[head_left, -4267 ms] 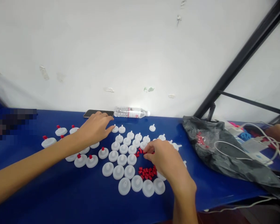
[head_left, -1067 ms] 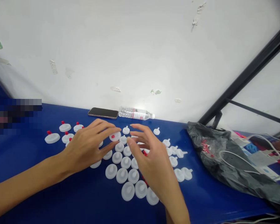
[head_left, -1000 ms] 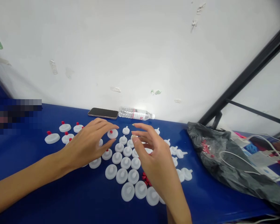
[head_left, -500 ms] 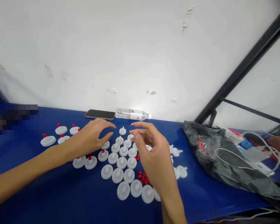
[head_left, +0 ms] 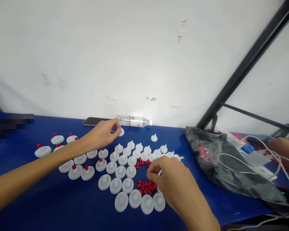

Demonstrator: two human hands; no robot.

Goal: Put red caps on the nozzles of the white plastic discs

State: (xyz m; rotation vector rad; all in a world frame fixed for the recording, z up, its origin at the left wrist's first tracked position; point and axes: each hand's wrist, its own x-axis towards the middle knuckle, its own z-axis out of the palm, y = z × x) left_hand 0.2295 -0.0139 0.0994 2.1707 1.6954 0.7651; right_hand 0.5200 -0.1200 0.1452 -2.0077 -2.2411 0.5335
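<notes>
My left hand [head_left: 106, 132] is closed in a pinch on a white spouted lid [head_left: 121, 132] at the back of the group, near the bottle. My right hand [head_left: 170, 179] hovers over the small red caps [head_left: 146, 187], its thumb and index finger pressed together; whether a cap sits between them is hidden. Around the red caps, several white spouted lids [head_left: 120, 172] lie with bare spouts up. Under and beyond my left forearm stand several lids with red caps on their spouts [head_left: 87, 173]. One bare lid [head_left: 154, 138] lies apart at the back.
A clear bottle [head_left: 135, 121] and a phone [head_left: 92, 121] lie along the wall on the blue table [head_left: 86, 205]. At right, a dark plastic bag [head_left: 231, 179] carries a clear bag of red pieces [head_left: 204, 151] beside white cables. Another person's hand [head_left: 283, 149] shows at far right.
A lid with a red cap, earlier at my left hand, has been let go. My left hand has closed on a bare lid; my right hand has moved down over the red caps and pinched.
</notes>
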